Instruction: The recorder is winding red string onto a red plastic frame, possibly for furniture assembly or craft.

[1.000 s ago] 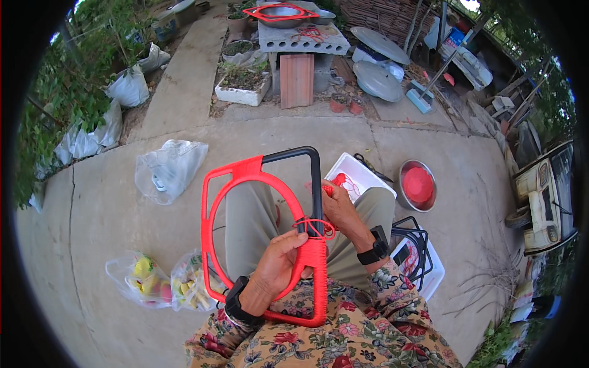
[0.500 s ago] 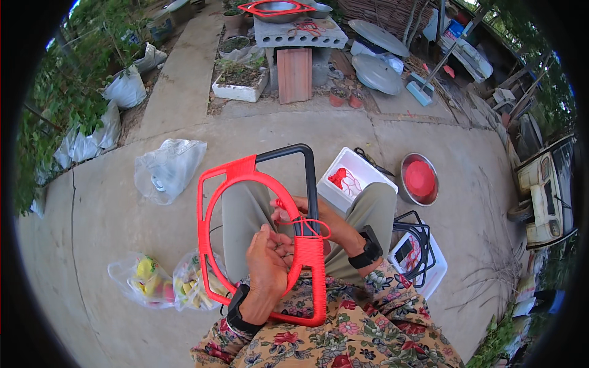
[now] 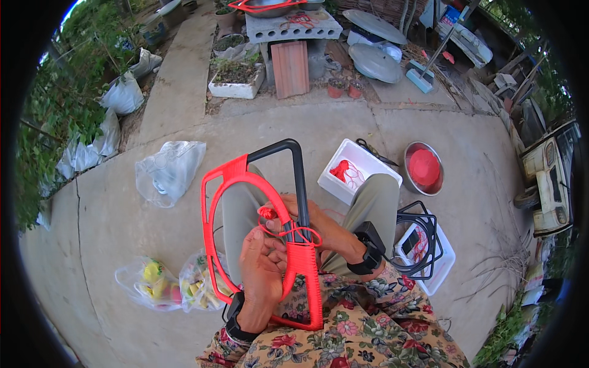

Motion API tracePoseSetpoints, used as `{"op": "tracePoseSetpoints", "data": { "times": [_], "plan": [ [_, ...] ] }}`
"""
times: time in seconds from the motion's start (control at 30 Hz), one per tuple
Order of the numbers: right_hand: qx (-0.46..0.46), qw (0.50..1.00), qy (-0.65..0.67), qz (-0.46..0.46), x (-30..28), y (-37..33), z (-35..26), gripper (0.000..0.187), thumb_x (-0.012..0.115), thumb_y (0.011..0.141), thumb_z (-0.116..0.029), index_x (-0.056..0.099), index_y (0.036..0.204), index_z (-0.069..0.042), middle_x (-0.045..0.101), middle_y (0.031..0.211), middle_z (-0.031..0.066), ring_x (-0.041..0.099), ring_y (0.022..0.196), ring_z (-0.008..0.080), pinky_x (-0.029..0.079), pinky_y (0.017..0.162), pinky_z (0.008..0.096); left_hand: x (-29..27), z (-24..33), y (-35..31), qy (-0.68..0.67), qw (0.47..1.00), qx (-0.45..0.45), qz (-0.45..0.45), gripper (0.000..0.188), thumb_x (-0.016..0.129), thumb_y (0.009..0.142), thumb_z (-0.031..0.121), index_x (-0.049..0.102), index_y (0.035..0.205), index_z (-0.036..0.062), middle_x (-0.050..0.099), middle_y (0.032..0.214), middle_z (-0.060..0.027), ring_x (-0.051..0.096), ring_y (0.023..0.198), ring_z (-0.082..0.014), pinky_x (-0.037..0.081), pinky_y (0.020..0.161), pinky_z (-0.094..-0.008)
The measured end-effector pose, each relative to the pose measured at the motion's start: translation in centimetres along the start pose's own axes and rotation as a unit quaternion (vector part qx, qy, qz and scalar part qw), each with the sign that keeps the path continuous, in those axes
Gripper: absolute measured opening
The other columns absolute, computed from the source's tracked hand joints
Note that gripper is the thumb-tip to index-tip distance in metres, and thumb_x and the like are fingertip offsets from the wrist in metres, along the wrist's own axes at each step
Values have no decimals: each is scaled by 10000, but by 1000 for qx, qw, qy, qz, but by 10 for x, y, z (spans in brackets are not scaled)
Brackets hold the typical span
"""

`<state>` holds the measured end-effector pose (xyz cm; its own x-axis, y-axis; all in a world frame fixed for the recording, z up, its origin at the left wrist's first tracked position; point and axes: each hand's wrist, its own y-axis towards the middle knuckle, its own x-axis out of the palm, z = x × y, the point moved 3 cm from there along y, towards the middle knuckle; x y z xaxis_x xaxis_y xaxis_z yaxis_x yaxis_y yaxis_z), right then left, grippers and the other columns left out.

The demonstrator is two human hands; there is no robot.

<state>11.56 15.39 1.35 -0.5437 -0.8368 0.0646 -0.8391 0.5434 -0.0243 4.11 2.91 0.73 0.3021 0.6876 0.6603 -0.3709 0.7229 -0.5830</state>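
A black frame point(image 3: 297, 184) with a ring inside it is tilted over my lap. Red cord point(image 3: 302, 264) wraps much of it tightly; the upper right bar is bare black. Behind that bar, my right hand point(image 3: 322, 227) reaches to the ring's opening, its fingertips at a small bundle of red cord point(image 3: 267, 213). A loose red strand loops around the black bars beside the fingers. Inside the ring, my left hand point(image 3: 261, 267) has its fingers curled, thumb and forefinger just below the bundle. Whatever those fingers hold is hidden.
A white foam box point(image 3: 362, 161) with red cord stands ahead, scissors point(image 3: 375, 151) beside it. A metal bowl point(image 3: 437, 184) holds something red. At right, black frames point(image 3: 429, 230) rest on a white tray point(image 3: 445, 270). Plastic bags point(image 3: 147, 282) lie left.
The red cord bundle has come into fuller view inside the ring, near my left fingertips. The frame has turned slightly, and my left hand has shifted a little.
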Motion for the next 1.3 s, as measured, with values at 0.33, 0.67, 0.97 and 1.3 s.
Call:
{"op": "tracePoseSetpoints", "data": {
  "times": [0.33,0.67,0.97,1.3],
  "plan": [
    [-186,942,-278,-10,23,7,-59,230,656,749,-154,627,969,-95,538,918,71,493,900,269,354,751,371,10,25,-29,31,985,122,-119,139,639,860,64,521,916,14,652,854,-119,650,769,-176,565,697,-322],
    [-180,911,-372,-10,35,5,-89,284,619,781,-206,632,1046,-105,574,1019,48,509,979,229,348,826,366,12,32,-33,6,983,112,-145,188,673,825,72,520,929,33,653,843,-95,650,644,-172,570,547,-291],
    [-229,914,-334,-24,41,5,-88,325,668,734,-172,619,1047,-101,538,893,56,503,898,247,369,768,368,19,38,-40,-61,982,15,-177,189,607,803,-48,565,950,64,617,818,-15,594,641,-105,468,496,-211],
    [-239,918,-316,-1,37,-2,-89,324,684,738,-161,614,1044,-81,566,883,67,524,856,264,386,751,367,14,32,-35,-91,970,-34,-225,279,650,829,52,564,1090,6,641,894,-60,628,736,-163,517,597,-289]
  ]
}}
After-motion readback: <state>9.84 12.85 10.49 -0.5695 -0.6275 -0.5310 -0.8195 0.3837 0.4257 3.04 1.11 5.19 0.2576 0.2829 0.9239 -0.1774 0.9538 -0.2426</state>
